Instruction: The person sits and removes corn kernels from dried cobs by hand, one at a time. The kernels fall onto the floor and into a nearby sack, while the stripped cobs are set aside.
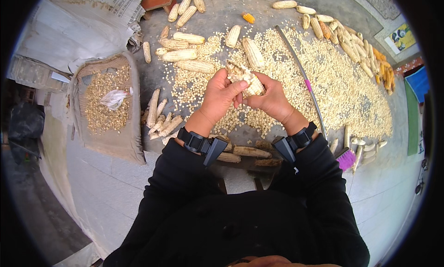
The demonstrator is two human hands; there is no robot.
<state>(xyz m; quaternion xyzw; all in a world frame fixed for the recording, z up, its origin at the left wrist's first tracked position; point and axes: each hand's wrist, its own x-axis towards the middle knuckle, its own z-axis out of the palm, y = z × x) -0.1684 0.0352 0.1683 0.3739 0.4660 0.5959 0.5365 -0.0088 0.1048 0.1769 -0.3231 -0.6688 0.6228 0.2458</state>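
Note:
Between my hands is a partly shelled ear of pale corn (255, 87), with bare, rough cob showing towards its upper left end. My left hand (221, 93) grips it from the left, thumb across the kernels. The right end is held by my right hand (272, 97). Just beyond my fingers a whole pale ear (253, 53) lies on a wide spread of loose kernels (333, 83). Several more ears (196, 66) lie to the left of the kernels, and stripped cobs (152, 109) are piled near my left wrist.
A lined basket (136, 128) at the left holds kernels or chaff and a crumpled plastic bag (113, 99). A broom (308, 86) with purple bristles lies across the kernels on the right. Heaped ears (357, 48) line the far right. A small orange ear (248, 17) lies beyond the kernels.

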